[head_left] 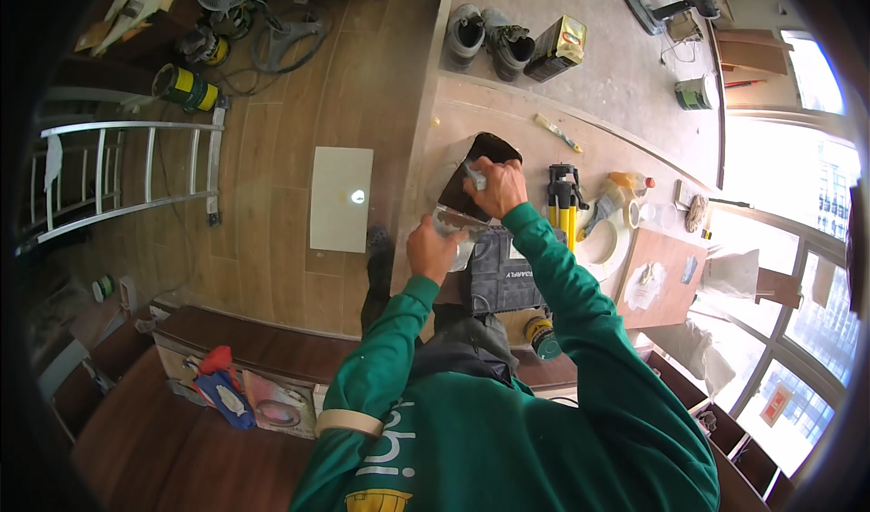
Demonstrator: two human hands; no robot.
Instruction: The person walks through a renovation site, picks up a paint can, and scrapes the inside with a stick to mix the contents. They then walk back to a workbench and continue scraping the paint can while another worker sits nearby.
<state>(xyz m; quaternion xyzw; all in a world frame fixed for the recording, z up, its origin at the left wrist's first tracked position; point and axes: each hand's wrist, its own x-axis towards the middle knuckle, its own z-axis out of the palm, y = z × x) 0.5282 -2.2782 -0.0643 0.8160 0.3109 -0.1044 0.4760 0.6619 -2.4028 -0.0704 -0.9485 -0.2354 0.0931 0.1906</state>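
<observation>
Left hand [433, 249]: closed on lower edge of clear plastic sheet [450, 186]. Right hand [497, 187]: gripping small grey tool [475, 177] against dark panel [480, 172], long axis running away from body.

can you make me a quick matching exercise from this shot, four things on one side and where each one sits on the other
Things:
1. pair of grey shoes
2. metal ladder
3. roll of tape
4. pale rectangular panel

Places:
A. lying on the wooden floor at far left
B. flat on the wooden floor, just left of the hands
C. on the grey concrete at the top, beside a yellow tin
D. on the work surface right of the yellow tool

Pairs: 1-C, 2-A, 3-D, 4-B
</observation>
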